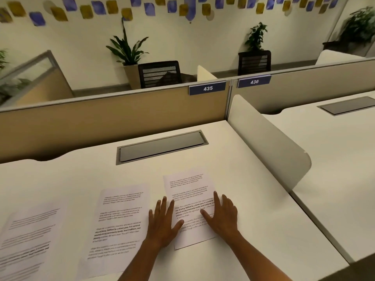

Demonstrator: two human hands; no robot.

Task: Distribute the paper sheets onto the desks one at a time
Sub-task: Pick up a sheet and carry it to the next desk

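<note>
Three printed paper sheets lie on the white desk (253, 199) marked 435. The right sheet (188, 189) lies flat, slightly turned. My left hand (162, 222) rests flat at its left edge, thumb on the paper. My right hand (223, 216) presses flat on its right edge, fingers spread. A middle sheet (119, 224) lies just left of my left hand. A third sheet (30, 236) lies at the far left, blurred. Neither hand grips anything.
A grey cable hatch (162, 147) is set in the desk behind the sheets. A white rounded divider (269, 147) separates this desk from the neighbouring desk 436 (334, 155) on the right. A beige partition (121, 116) runs along the back; chairs and plants stand beyond.
</note>
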